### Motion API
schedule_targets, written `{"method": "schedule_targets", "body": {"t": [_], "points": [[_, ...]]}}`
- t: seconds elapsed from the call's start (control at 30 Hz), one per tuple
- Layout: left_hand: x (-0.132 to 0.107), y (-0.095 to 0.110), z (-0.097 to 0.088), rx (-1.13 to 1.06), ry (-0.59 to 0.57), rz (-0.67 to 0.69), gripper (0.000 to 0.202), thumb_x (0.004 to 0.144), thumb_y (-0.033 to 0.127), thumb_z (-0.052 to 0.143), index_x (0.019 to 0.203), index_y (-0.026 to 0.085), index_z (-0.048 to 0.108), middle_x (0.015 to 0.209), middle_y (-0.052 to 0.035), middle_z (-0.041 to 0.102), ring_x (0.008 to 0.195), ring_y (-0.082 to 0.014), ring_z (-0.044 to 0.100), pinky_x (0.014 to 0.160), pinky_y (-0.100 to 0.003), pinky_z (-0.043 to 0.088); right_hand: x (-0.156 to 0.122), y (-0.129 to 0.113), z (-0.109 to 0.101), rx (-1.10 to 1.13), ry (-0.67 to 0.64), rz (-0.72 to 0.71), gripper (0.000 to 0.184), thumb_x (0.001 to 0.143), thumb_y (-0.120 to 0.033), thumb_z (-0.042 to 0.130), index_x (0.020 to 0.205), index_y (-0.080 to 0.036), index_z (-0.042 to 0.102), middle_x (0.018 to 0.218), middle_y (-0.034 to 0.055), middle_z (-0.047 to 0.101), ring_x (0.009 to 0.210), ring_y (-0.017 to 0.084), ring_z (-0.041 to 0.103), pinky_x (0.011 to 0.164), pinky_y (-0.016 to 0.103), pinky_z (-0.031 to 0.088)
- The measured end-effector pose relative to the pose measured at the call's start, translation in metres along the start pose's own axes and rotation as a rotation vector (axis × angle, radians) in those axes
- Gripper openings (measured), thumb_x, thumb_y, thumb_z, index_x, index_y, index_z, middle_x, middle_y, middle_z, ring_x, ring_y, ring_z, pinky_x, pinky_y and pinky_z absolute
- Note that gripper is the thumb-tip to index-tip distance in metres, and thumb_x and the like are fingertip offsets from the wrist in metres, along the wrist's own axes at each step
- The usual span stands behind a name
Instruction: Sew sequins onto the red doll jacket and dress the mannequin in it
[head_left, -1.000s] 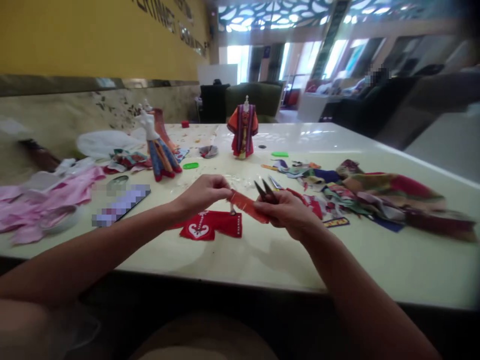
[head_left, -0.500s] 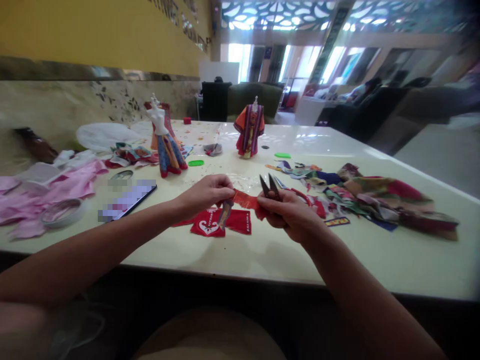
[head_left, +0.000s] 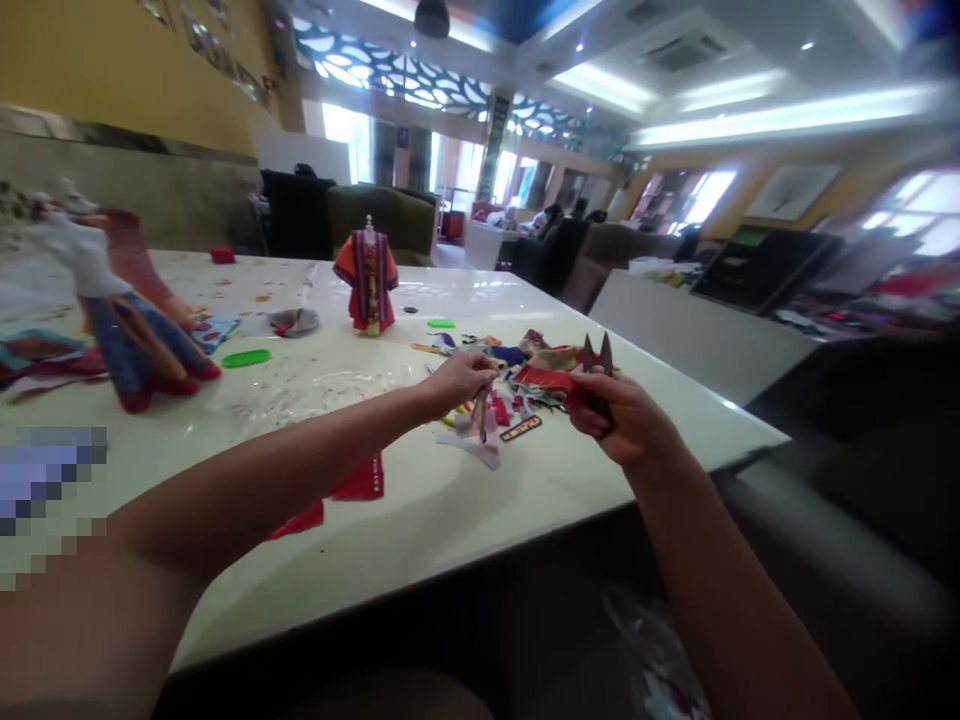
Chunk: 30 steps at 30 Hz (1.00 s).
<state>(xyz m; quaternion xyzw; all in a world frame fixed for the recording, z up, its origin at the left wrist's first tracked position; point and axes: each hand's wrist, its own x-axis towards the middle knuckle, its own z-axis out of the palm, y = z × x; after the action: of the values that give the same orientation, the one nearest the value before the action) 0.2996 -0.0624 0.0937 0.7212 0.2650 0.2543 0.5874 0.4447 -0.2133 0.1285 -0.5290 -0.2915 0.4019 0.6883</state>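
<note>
My left hand (head_left: 461, 378) is pinched on a thin strip of cloth (head_left: 480, 415) that hangs down over the scrap pile. My right hand (head_left: 622, 415) is closed round a pair of small dark snips (head_left: 598, 355), blades pointing up, together with a piece of red fabric (head_left: 546, 378). Both hands hover above the cream table (head_left: 450, 510) near its right corner. A small red garment (head_left: 341, 495) lies on the table under my left forearm.
Colourful fabric scraps (head_left: 517, 365) lie by the hands. A mannequin in a red and purple robe (head_left: 368, 278) stands further back, and another dressed mannequin (head_left: 112, 300) at the left. Green discs (head_left: 246, 358) lie between them. Sofas and seated people fill the room behind.
The view has swung to the right. My hands have moved apart and toward the scrap pile; the left now holds a hanging strip, the red garment is left behind under my forearm.
</note>
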Motion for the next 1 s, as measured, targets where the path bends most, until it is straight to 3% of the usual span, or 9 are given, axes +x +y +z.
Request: {"method": "schedule_targets", "body": {"t": [0.1,0.2,0.3,0.37,0.5,0.63,0.8,0.9,1.0], "points": [[0.021,-0.005,0.012,0.045,-0.038,-0.016,0.012,0.083,0.007,0.052,0.075,0.013,0.059,0.06,0.0018,0.051,0.053,-0.0094,0.046,0.057,-0.024,0.038,0.002,-0.008,-0.022,-0.006,0.046,-0.019,0.026,0.062,-0.017,0.072,0.063,-0.019,0.046,0.044,-0.0078,0.046,0.03,0.001,0.024,0.03,0.016,0.015],[0.033,-0.006,0.014,0.095,-0.068,-0.012,0.005,0.078,0.011,0.061,0.077,0.013,0.065,0.081,-0.0058,0.064,0.076,-0.0167,0.058,0.072,-0.028,0.044,0.004,-0.01,-0.03,-0.034,0.088,-0.043,0.023,0.063,-0.018,0.07,0.061,-0.019,0.047,0.045,-0.0058,0.049,0.03,0.001,0.023,0.03,0.017,0.014],[0.031,0.0,0.01,0.101,-0.057,0.027,0.014,0.083,0.029,0.063,0.084,0.015,0.068,0.104,-0.009,0.066,0.1,-0.0223,0.057,0.085,-0.031,0.043,0.004,-0.006,-0.021,-0.035,0.071,-0.066,0.026,0.061,-0.017,0.073,0.061,-0.019,0.048,0.045,-0.0071,0.046,0.032,0.001,0.024,0.031,0.017,0.012],[0.019,0.006,0.005,0.042,-0.105,0.009,0.028,0.088,0.043,0.058,0.093,0.018,0.069,0.109,-0.009,0.066,0.103,-0.0219,0.057,0.086,-0.031,0.044,0.001,-0.001,-0.007,-0.019,-0.017,-0.067,0.026,0.061,-0.017,0.076,0.064,-0.018,0.05,0.046,-0.008,0.046,0.034,0.001,0.024,0.032,0.017,0.011],[-0.029,0.015,-0.02,-0.329,-0.335,-0.173,0.037,0.083,0.049,0.065,0.098,0.016,0.066,0.085,-0.007,0.068,0.077,-0.0149,0.062,0.076,-0.029,0.047,-0.012,0.011,0.034,-0.018,-0.314,-0.007,0.021,0.067,-0.024,0.075,0.07,-0.018,0.055,0.045,-0.0083,0.044,0.034,0.002,0.024,0.034,0.019,0.012],[-0.103,0.01,-0.065,-0.43,-0.096,-0.161,0.02,0.073,0.025,0.078,0.081,0.013,0.065,0.065,0.0007,0.06,0.058,-0.0063,0.054,0.063,-0.02,0.044,-0.026,0.03,0.084,-0.117,-0.586,0.1,0.022,0.074,-0.033,0.072,0.071,-0.016,0.058,0.05,-0.0036,0.053,0.036,0.002,0.026,0.036,0.02,0.01],[-0.202,-0.014,-0.119,-0.212,0.263,-0.277,0.023,0.072,0.028,0.077,0.082,0.014,0.063,0.068,0.0003,0.062,0.058,-0.008,0.054,0.055,-0.019,0.039,-0.046,0.07,0.148,-0.38,-0.812,0.238,0.021,0.074,-0.032,0.069,0.068,-0.015,0.058,0.051,-0.0043,0.052,0.04,0.003,0.03,0.038,0.02,0.015],[-0.243,-0.03,-0.136,-0.038,0.323,-0.272,0.021,0.076,0.03,0.072,0.086,0.014,0.064,0.072,0.0008,0.061,0.062,-0.0083,0.053,0.059,-0.02,0.04,-0.054,0.099,0.176,-0.493,-0.938,0.269,0.018,0.075,-0.026,0.064,0.063,-0.015,0.057,0.051,-0.005,0.05,0.043,0.003,0.032,0.042,0.02,0.022],[-0.262,-0.043,-0.143,0.151,0.335,-0.251,0.017,0.079,0.029,0.067,0.087,0.015,0.064,0.076,0.0006,0.061,0.067,-0.0105,0.053,0.064,-0.023,0.043,-0.058,0.123,0.191,-0.574,-0.985,0.201,0.016,0.075,-0.025,0.062,0.063,-0.016,0.058,0.052,-0.0046,0.051,0.048,0.006,0.04,0.047,0.021,0.029]]}}
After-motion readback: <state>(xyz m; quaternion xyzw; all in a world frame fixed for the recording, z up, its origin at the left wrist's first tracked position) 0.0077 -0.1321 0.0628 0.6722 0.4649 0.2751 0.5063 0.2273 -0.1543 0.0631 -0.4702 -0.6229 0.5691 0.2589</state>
